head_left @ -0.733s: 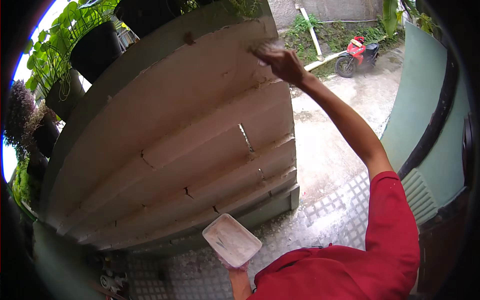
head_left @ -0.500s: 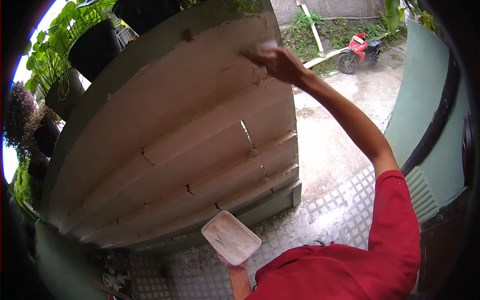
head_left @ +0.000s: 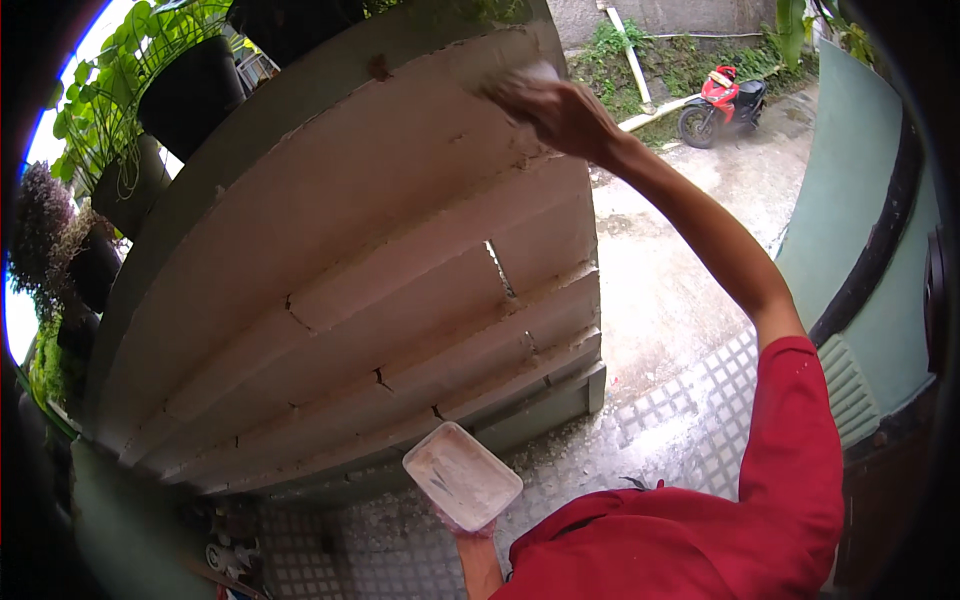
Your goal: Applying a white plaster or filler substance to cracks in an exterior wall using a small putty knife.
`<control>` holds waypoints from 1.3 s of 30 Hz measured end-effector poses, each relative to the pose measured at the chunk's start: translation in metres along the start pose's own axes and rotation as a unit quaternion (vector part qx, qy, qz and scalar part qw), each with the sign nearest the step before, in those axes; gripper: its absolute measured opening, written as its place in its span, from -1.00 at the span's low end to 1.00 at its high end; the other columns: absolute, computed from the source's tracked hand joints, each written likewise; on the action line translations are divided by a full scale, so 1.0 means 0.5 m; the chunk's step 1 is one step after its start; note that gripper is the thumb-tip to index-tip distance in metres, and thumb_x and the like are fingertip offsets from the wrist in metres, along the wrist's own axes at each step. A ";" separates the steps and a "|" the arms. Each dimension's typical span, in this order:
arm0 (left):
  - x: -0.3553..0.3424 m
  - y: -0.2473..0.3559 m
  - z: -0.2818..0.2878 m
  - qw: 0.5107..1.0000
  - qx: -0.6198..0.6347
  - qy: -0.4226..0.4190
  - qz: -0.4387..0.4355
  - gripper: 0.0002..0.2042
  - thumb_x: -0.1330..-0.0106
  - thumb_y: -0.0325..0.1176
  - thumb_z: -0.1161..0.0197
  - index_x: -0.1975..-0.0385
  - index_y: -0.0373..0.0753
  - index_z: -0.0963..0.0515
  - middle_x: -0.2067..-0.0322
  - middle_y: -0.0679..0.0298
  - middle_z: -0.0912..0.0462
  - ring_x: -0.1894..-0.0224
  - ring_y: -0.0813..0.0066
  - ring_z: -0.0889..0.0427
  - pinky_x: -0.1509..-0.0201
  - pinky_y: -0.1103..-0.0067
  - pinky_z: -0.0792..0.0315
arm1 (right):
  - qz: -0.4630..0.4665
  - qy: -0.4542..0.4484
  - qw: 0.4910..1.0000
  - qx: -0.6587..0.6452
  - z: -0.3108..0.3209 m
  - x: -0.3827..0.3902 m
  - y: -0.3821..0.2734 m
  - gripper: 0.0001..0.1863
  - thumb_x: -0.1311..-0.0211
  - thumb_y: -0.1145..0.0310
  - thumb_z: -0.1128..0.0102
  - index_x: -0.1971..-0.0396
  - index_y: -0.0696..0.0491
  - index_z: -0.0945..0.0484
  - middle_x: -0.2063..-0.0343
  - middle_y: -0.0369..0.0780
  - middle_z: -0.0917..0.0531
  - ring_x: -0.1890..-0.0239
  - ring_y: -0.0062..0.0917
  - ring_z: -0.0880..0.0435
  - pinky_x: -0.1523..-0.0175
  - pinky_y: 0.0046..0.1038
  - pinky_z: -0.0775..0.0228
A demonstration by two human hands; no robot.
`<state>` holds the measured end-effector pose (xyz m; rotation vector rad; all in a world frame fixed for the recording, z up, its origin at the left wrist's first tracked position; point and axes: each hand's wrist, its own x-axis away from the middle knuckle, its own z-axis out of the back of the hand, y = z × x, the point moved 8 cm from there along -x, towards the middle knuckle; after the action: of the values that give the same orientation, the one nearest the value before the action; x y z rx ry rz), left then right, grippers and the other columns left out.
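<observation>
From below, my left hand (head_left: 470,530) grips a shallow rectangular whitish tub (head_left: 463,476). Pale paste is smeared over the tub's inside, with a grey streak in it. My right arm reaches up to the top right part of a pinkish, unevenly coated wall (head_left: 330,200). There my right hand (head_left: 555,112) is closed near the wall's surface, its fingers blurred by motion. A pale blurred edge shows by the fingers, but I cannot make out the object. Cracks and a narrow slit (head_left: 500,268) mark the wall's ledges.
Potted plants (head_left: 190,95) stand along the top of the wall. Beyond its right end, a red motorcycle (head_left: 722,100) is parked on a concrete path (head_left: 690,240). Patterned floor tiles (head_left: 690,410) lie below, and a pale green wall (head_left: 840,190) rises at the right.
My right hand has shifted slightly within the same spot by the wall's top. The tub in my left hand stays in place.
</observation>
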<state>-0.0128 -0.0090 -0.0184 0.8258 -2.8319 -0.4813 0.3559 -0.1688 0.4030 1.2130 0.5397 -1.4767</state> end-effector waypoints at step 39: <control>0.005 0.051 -0.061 0.999 -0.021 -0.027 -0.015 -0.45 -0.36 0.12 0.12 -0.30 0.07 -0.23 -0.28 0.34 -0.30 -0.29 0.16 -0.30 -0.30 0.02 -0.22 | -0.250 0.212 0.939 -0.106 -0.121 -0.100 -0.167 -0.76 -0.06 0.52 0.01 0.29 0.06 -0.61 0.55 -0.03 -0.62 0.54 -0.08 -0.61 0.44 -0.14 -0.45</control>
<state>-0.0204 0.0021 0.0193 0.8608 -2.8506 -0.5738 0.2970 -0.0703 0.4018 1.2803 1.3484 -1.5143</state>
